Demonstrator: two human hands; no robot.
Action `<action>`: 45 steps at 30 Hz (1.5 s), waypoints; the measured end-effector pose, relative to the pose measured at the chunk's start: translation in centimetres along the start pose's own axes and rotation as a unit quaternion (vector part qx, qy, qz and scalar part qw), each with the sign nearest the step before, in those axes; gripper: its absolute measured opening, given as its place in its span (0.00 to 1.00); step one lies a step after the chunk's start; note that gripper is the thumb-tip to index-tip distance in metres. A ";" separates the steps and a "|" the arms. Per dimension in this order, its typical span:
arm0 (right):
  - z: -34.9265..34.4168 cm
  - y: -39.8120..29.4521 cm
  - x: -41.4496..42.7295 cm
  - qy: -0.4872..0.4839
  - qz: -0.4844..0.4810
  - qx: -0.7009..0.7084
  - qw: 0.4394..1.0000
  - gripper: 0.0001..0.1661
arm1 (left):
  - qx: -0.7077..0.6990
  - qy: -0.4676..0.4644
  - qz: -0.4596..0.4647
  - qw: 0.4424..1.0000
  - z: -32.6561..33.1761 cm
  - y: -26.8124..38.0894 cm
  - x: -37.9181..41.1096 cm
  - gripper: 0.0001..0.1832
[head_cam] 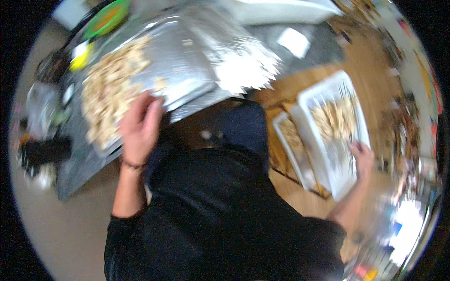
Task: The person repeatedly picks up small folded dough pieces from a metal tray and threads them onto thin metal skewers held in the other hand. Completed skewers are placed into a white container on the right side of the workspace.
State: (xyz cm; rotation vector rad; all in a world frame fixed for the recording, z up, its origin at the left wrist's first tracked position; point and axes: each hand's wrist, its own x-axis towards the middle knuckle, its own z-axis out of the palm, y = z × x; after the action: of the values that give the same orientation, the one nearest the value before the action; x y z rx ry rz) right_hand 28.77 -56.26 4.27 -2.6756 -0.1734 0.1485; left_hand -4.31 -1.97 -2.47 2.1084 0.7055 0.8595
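My left hand (140,117) is over the near edge of a metal tray (172,52), its thumb and fingers apart with nothing seen between them. Beside it, a heap of pale, raw-looking food pieces (110,91) covers the tray's left part. A small loose piece (160,83) lies just beyond my fingertips. To the right, my right hand (364,158) is at the right side wall of a white plastic tub (337,175). Blur hides whether it grips the wall or something small. Pale stick-like pieces (334,117) lie bunched in the tub.
A narrower white container (306,172) with similar pieces sits beside the tub, on a wooden support (277,159). On the grey table (79,161) are a green bowl (109,19), a yellow object (80,60) and a white square item (294,42). Bright glare (246,66) covers the tray's right side.
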 end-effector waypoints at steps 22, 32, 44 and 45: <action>17.8 -39.6 -7.9 -0.232 -0.331 0.569 0.716 0.31 | 0.316 -0.077 0.173 0.930 -1.2 -3.0 11.9 0.07; 25.5 -41.4 -6.8 -0.227 -0.320 0.514 0.763 0.22 | 0.152 -0.076 0.027 0.985 -2.9 -1.3 10.9 0.07; 19.0 -35.2 -9.6 -0.332 -0.246 0.275 0.868 0.22 | -0.317 -0.122 -0.162 0.926 -5.9 0.1 10.7 0.06; 18.9 -34.8 -9.9 -0.353 -0.234 0.280 0.861 0.22 | -0.351 -0.123 -0.174 0.912 -5.6 -0.1 10.5 0.06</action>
State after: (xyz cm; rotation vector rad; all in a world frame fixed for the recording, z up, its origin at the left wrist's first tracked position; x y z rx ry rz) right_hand 13.07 -18.57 3.71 -1.8213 -0.8531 0.8726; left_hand -2.02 7.84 3.93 1.3552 0.5103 0.5226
